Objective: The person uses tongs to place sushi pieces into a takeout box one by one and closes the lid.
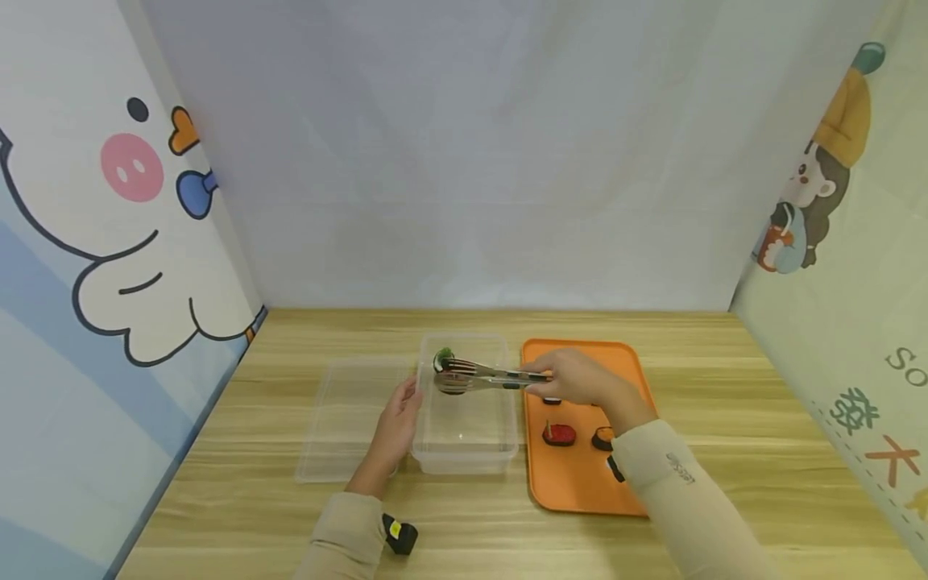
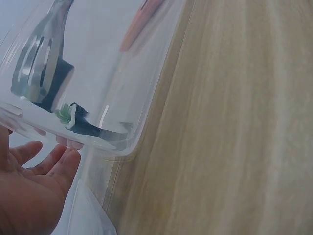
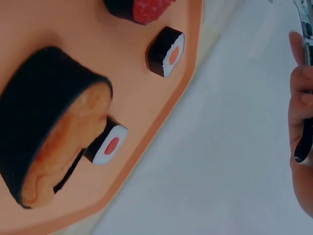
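My left hand (image 1: pixel 399 415) touches the left side of a clear plastic box (image 1: pixel 464 466), its fingers relaxed against the wall. Metal tongs (image 1: pixel 496 379) are gripped in my right hand (image 1: pixel 573 377), which hovers above the tray's left side. Over the box, the slotted tong heads are beside a sushi roll (image 1: pixel 443 360) with green garnish. Through the plastic in the left wrist view, a green-and-white filling (image 2: pixel 71 117) shows in a dark wrap near the tong heads (image 2: pixel 39 73). Whether the tongs pinch that roll I cannot tell.
An orange tray (image 1: pixel 573 487) at right holds several sushi pieces, including a red-topped one (image 1: pixel 559 435) and an orange-topped one (image 1: pixel 603 439). Left of the box lies a clear lid (image 1: pixel 341 427). A black block with a yellow mark (image 1: pixel 400 534) is beside my left sleeve.
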A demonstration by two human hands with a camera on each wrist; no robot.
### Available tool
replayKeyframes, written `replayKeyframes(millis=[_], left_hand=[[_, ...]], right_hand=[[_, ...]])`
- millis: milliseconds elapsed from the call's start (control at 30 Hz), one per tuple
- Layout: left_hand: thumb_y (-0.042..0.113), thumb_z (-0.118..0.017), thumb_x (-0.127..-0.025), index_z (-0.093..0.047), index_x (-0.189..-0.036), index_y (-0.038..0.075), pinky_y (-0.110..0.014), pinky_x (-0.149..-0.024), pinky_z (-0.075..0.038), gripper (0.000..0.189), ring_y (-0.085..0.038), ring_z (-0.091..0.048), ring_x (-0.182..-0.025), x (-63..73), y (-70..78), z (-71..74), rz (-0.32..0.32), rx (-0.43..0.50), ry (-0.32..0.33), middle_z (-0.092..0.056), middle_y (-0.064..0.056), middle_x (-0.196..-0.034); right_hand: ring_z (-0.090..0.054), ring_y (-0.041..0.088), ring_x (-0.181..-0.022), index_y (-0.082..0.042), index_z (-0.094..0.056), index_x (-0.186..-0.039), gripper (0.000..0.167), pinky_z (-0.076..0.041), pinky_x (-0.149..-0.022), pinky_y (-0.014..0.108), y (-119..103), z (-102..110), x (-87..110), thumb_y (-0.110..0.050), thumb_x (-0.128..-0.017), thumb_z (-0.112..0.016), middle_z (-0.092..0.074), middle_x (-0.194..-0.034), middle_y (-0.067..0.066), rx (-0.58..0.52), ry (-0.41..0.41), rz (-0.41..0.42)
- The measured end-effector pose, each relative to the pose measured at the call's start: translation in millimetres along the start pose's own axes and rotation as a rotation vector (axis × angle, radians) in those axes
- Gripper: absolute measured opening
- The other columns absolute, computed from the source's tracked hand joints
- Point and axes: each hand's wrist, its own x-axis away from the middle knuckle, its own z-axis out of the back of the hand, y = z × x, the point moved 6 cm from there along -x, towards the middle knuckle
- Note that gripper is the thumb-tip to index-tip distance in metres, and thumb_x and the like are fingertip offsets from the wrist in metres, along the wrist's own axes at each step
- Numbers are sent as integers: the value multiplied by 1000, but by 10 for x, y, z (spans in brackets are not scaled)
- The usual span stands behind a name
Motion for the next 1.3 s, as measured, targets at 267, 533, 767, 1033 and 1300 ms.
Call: replayKeyframes(millis=[267, 533, 767, 1033, 1300], left_hand=[[25, -37, -107, -36, -148, 4, -58, -101, -36, 46, -42, -42, -126, 2, 5, -8, 0, 6, -5, -43, -23, -141], [24, -37, -106, -37, -147, 3, -58, -100, -37, 46, -42, -45, -125, 0, 11, -11, -5, 4, 2, -45, -24, -140], [24, -39, -106, -38, -147, 4, -59, -99, -37, 45, -42, -46, -124, -3, -6, -15, 5, 21, 8, -46, -23, -140], [25, -38, -106, -37, -147, 4, -58, -100, -37, 46, -42, -46, -124, 16, 4, -14, 8, 8, 0, -45, -23, -141], [23, -38, -106, -37, -147, 3, -58, -99, -38, 46, -43, -46, -123, 10, 12, 1, -8, -6, 7, -45, -25, -141]], right_hand=[[-49, 6, -56, -9, -63, -130, 39, -49, -69, 32, 12, -106, -163, -26, -96, -65, -68, -107, 8, 65, -38, -29], [-41, 5, -47, -8, -63, -131, 39, -46, -66, 29, -59, -117, -223, -23, -95, -66, -69, -102, 3, 107, -76, -46], [-41, 7, -43, -10, -62, -132, 39, -44, -61, 28, -111, -157, -318, -23, -96, -66, -70, -108, 3, 169, -133, -73], [-39, 7, -53, -8, -63, -131, 39, -44, -64, 28, -115, -133, -333, -23, -95, -66, -67, -119, 4, 192, -137, -72], [-52, 4, -65, -7, -61, -132, 44, -48, -71, 31, -44, -64, -228, -26, -94, -68, -62, -127, 7, 129, -96, -84]])
